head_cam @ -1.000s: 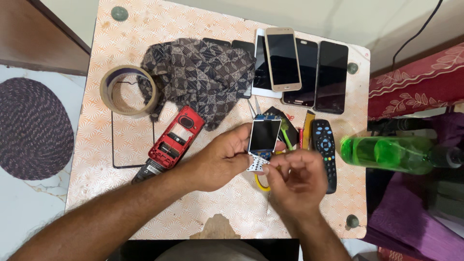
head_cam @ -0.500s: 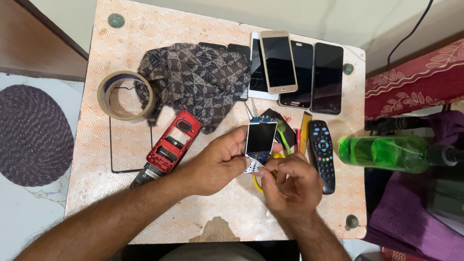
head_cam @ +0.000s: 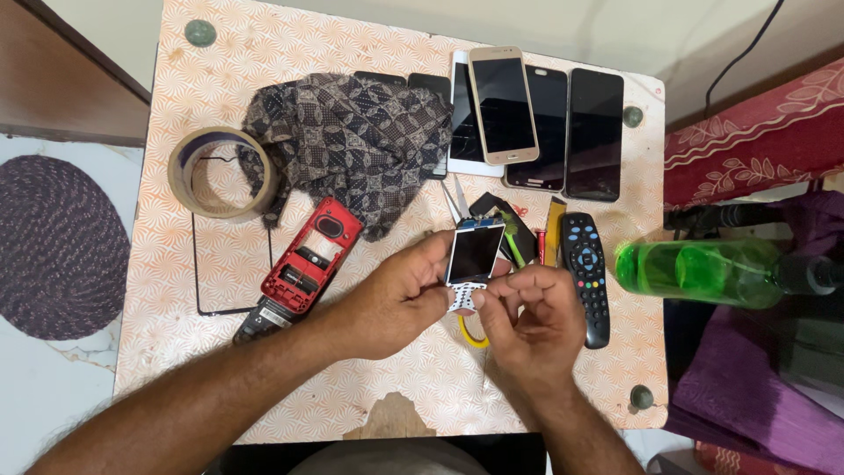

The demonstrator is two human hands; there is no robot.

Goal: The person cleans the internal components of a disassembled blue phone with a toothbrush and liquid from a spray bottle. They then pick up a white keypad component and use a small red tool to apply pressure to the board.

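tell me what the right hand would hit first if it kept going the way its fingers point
Probably the small phone its fingertips already touch, which the left hand holds; depth is unclear.

A single head-worn camera looks almost straight down from above the person's own forearms, close enough that the small table (head_cam: 264,62) fills most of the frame. The far edge of the table lies at the top of the view. Floor shows at left, a red bedspread (head_cam: 756,132) at right.

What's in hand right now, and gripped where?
Small keypad phone with dark screen: left hand grips its left edge; right hand fingers pinch its white keypad end.
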